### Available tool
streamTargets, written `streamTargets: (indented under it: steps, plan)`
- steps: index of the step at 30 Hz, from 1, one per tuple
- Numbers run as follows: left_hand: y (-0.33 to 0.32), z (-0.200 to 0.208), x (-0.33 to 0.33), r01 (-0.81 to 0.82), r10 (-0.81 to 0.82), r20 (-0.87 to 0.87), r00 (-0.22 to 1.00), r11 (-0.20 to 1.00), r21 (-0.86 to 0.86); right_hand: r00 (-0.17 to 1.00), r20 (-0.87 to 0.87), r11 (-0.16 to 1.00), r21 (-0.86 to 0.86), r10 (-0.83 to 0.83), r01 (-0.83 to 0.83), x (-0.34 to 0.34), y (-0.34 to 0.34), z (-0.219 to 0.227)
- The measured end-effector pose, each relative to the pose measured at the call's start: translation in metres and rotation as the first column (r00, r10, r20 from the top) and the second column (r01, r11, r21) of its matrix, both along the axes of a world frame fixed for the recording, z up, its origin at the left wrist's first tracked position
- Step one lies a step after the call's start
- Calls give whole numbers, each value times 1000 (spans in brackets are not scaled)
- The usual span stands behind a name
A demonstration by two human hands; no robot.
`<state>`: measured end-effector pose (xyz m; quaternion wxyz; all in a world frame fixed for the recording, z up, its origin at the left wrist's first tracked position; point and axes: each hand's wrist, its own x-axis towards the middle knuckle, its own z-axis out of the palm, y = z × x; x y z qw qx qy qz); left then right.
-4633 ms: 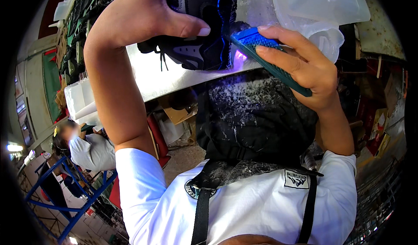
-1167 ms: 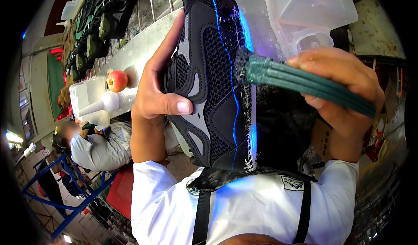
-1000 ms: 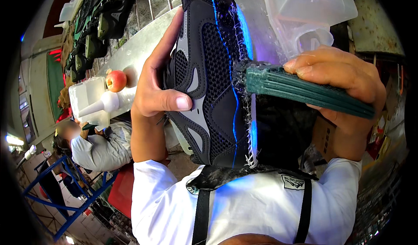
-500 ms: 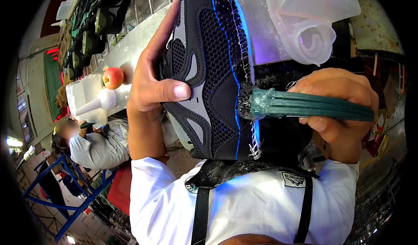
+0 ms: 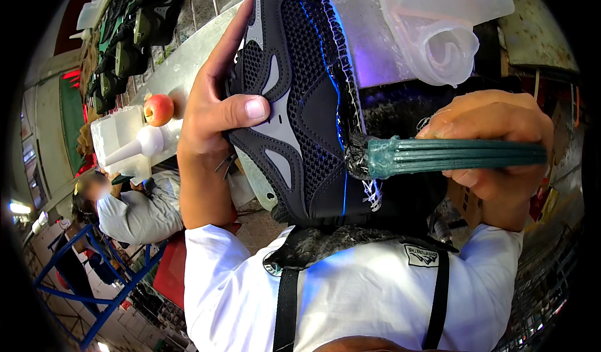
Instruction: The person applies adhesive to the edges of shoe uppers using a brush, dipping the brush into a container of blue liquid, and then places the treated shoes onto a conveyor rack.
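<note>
A black and grey shoe upper stretches up and down the middle of the view, its mesh side facing me. A blue line runs along its lower margin beside white zigzag stitching. My left hand grips the upper from the left, thumb on the grey overlay and fingers mostly hidden behind it. In my right hand is a brush with a ribbed green handle. Its dark bristles touch the margin by the blue line, near the heel end.
A translucent plastic container stands at the upper right of the metal table. To the left lie an apple, a white nozzle bottle and a clear tub. Several shoe uppers rest on a rack; another person sits beyond.
The shoe upper and my left hand have shifted slightly up and left. My right hand and the brush have moved a little to the right, the bristles still at the margin.
</note>
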<state>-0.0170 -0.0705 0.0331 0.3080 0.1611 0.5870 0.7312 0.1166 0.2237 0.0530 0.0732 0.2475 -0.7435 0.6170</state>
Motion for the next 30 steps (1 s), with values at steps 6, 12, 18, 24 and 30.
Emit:
streamTargets:
  steps: [6,12,18,24,30]
  plan:
    - [-4,1,4,-20,20,26,999,1000,-16,998,27,997,47,64,-65,-7,4,9]
    - [-2,4,3,-35,33,114,993,999,16,996,-16,973,215,91,-86,-12,11,40]
    - [-2,6,7,-77,70,185,980,996,34,969,-7,864,454,247,-217,-20,16,79]
    - [2,10,11,-121,100,280,955,991,59,874,86,618,673,479,-405,-41,40,102]
    - [3,10,16,-209,164,410,897,975,69,840,78,551,722,536,-419,-50,43,105]
